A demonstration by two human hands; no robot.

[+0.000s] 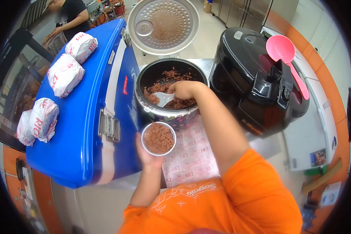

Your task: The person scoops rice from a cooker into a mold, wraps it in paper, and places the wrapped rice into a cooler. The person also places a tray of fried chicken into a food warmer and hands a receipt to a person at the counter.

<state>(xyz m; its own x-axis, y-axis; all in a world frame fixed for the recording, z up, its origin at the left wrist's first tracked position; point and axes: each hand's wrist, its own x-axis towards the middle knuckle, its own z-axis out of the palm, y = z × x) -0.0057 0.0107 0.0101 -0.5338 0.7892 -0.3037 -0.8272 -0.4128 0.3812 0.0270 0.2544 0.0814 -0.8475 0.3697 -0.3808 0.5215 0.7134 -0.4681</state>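
Note:
In the head view my left hand point(146, 156) is closed around a small white-rimmed bowl point(174, 134) filled with reddish-brown rice point(158, 138). The bowl is in front of an open rice cooker point(141, 87) whose dark pot has brown rice point(160, 86) over its bottom and up one side. My right hand point(183, 90) reaches into that pot, fingers wrapped round a white rice paddle point(163, 98). The paddle's blade lies against the rice. Behind the pot the cooker's perforated metal lid point(183, 27) stands raised.
A blue cooler box point(85, 85) on the left carries several wrapped packets point(66, 75). On the right is a black rice cooker point(238, 54), shut, with a pink ladle point(280, 48) on top. Printed paper sheets point(191, 156) lie before me. Another person point(72, 19) stands far left.

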